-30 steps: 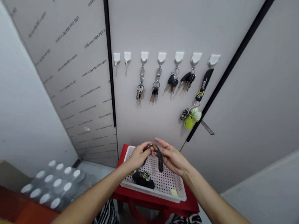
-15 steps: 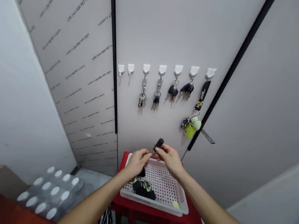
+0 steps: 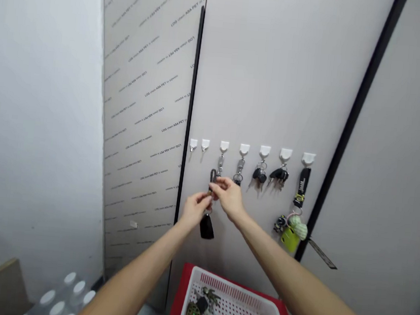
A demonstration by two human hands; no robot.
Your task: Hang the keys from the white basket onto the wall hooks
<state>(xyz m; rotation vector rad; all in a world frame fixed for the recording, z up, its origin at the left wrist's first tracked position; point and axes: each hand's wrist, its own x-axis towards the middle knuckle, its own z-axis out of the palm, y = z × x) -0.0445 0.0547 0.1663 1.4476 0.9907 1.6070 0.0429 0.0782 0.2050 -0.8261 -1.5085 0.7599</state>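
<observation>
Both my hands are raised in front of the light cabinet panel, fingers pinched on one keychain. Its dark strap loop stands up above my fingers, and a flat black tag dangles below them. My left hand grips the middle part from the left. From the right, my right hand pinches just under the loop and partly hides a hanging key set behind it. Above are two bare white hooks, a left one and a second one.
More hooks to the right carry black-headed keys, another key bunch and a black strap with a yellow-green charm. Below, a white basket holding several keychains sits on a red surface. Capped bottles stand lower left.
My hands have lifted the keychain from above the basket up towards the hooks. Its loop now points upward and the black tag hangs free. The view has tilted up and shifted left.
</observation>
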